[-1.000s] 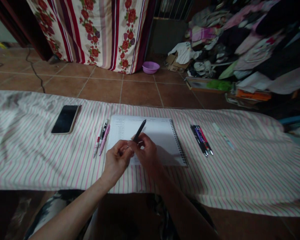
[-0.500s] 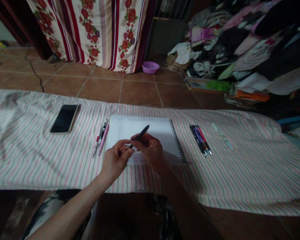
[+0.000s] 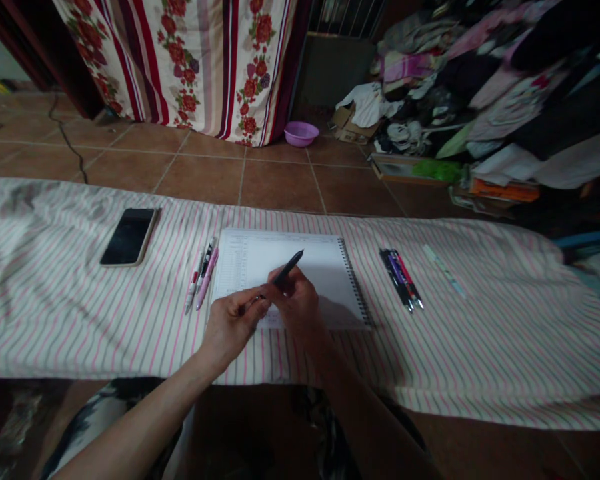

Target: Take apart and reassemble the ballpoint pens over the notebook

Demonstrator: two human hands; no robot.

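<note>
Over an open spiral notebook (image 3: 320, 267) I hold a dark pen (image 3: 291, 265), tilted so that its tip points up and away to the right. My right hand (image 3: 300, 300) grips the barrel between thumb and fingers. Its near end is held by my left hand (image 3: 235, 323), thumb and fingertips pinched together there; the fingers hide that end. The notebook has a printed column on its left and black coil binding on its right. Left of it lie several pens, among them a pink pen (image 3: 208, 279). Right of it are dark, purple and red pens (image 3: 401, 280) side by side.
A phone (image 3: 130, 237) lies at left on the striped cloth (image 3: 80, 320). A pale green-blue pen (image 3: 444, 270) rests at far right. Beyond are a tiled floor (image 3: 275, 183), a purple basin (image 3: 301, 134), a floral curtain (image 3: 213, 73) and piled clothes (image 3: 430, 73).
The pen has shifted slightly up and to the right. My right thumb has slid down the barrel to the left, closer to my left fingertips.
</note>
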